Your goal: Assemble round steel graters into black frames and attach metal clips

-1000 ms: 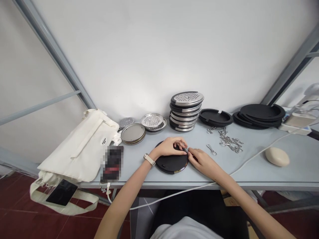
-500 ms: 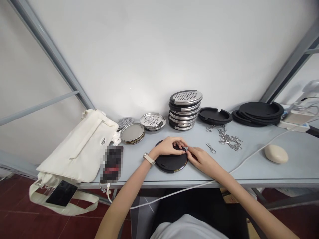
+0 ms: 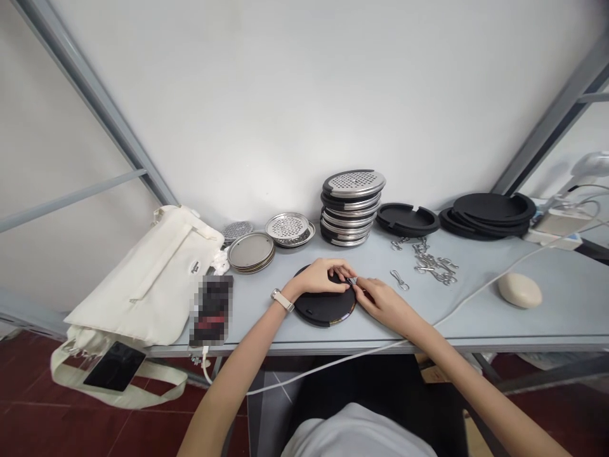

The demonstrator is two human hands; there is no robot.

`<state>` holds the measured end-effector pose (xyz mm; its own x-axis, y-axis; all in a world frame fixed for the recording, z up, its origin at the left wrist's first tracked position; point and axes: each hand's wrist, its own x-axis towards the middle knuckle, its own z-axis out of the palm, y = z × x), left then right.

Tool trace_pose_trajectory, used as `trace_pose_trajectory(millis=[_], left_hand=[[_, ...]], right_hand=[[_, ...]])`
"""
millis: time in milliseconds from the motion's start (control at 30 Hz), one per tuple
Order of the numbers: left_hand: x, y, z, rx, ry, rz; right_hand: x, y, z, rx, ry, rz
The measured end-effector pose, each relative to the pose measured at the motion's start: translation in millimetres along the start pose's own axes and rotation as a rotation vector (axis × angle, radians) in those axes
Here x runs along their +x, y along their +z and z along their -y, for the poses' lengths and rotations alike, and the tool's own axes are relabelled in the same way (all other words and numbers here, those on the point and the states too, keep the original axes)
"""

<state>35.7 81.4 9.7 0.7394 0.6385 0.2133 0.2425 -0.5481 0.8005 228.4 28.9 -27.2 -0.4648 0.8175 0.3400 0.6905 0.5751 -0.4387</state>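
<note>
A black round disc [image 3: 328, 308] with a shiny rim along its right side lies on the table in front of me. My left hand [image 3: 323, 277] reaches over its far part, fingers curled and thumb closed at the upper right rim. From the right, my right hand [image 3: 383, 303] pinches a small silver metal clip [image 3: 351, 281] at that same rim. My fingertips cover most of the clip, so how it sits on the disc is hidden. Just to the right, a loose metal clip [image 3: 399, 280] lies flat, with a pile of similar clips [image 3: 435, 265] beyond it.
Behind the disc stands a tall stack of perforated metal discs with black rims [image 3: 353, 209]. Black round holders [image 3: 408, 219] sit to its right, metal plates [image 3: 250, 251] to its left. A white bag [image 3: 143, 279], phone [image 3: 212, 311], cream mouse-like object [image 3: 520, 290] and white cable [image 3: 333, 366] surround the workspace.
My view has shifted slightly. Both hands stay at the disc's upper right rim, with only small finger movement around the clip.
</note>
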Motion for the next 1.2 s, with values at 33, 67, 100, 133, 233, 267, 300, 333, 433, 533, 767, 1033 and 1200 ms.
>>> trace_pose_trajectory(millis=[33, 67, 100, 133, 233, 267, 300, 333, 433, 533, 767, 1033, 1200], left_hand=[[0.1, 0.0, 0.4, 0.0, -0.003, 0.002], [0.1, 0.0, 0.8, 0.0, -0.004, 0.004], [0.2, -0.1, 1.2, -0.002, -0.004, 0.005], [0.2, -0.1, 1.4, -0.004, -0.002, 0.005], [0.3, -0.3, 1.3, -0.012, -0.003, 0.005], [0.3, -0.3, 1.1, -0.012, -0.008, 0.005], [0.4, -0.3, 0.9, -0.012, -0.012, 0.007], [0.4, -0.3, 0.7, -0.012, -0.016, 0.01], [0.7, -0.4, 0.5, -0.018, -0.021, 0.017], [0.9, -0.5, 1.0, -0.017, -0.022, 0.01], [0.6, -0.7, -0.6, -0.003, -0.049, 0.011], [0.5, -0.7, -1.5, -0.042, -0.059, 0.007], [0.1, -0.9, 0.6, -0.059, -0.035, 0.004]], right_hand=[[0.0, 0.2, 0.2, -0.001, 0.006, -0.007], [-0.1, 0.4, 0.3, -0.002, 0.014, -0.013], [-0.1, 0.7, 0.3, -0.005, 0.023, -0.019], [-0.2, 1.0, 0.2, -0.009, 0.031, -0.023], [-0.4, 1.8, -0.2, -0.007, 0.035, -0.023], [-0.4, 1.9, -0.3, -0.003, 0.035, -0.024], [-0.4, 1.9, -0.3, 0.002, 0.036, -0.025], [-0.5, 1.7, -0.1, 0.008, 0.036, -0.027], [-0.7, 0.3, 0.7, 0.024, 0.029, -0.032], [-0.8, -1.7, 2.0, 0.046, 0.013, -0.023], [-0.8, -4.9, 4.4, 0.075, 0.008, -0.018], [-1.5, -2.8, 5.8, 0.057, 0.037, -0.026], [-1.5, -0.4, 4.4, 0.065, 0.072, -0.032]])
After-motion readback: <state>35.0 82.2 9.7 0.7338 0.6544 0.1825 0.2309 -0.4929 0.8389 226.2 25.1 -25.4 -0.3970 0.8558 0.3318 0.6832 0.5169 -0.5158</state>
